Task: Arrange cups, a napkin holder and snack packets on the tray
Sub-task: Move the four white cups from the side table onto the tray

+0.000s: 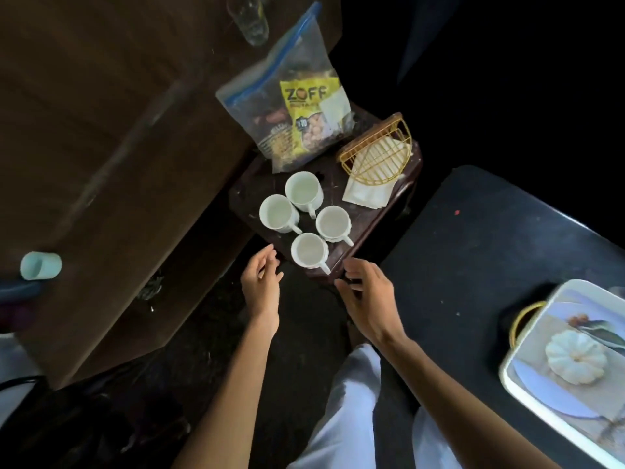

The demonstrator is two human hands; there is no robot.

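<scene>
A dark brown tray [367, 220] lies in the middle of the view. Several white cups stand on it in a cluster, the nearest cup [309, 250] close to its front edge. At the tray's back, a clear zip bag of snack packets [291, 106] leans upright. A gold wire napkin holder [378, 150] with white napkins lies on the tray's right side. My left hand [262, 282] hovers just left of the front edge, fingers loosely curled, holding nothing. My right hand [367, 297] is at the front right corner, its fingertips touching the tray's edge.
A brown wooden table [101, 130] runs along the left, with a clear glass [252, 20] at its far end and a pale blue cup [40, 265] at its near edge. A white patterned tray [568, 367] with a gold handle lies on the dark surface at right.
</scene>
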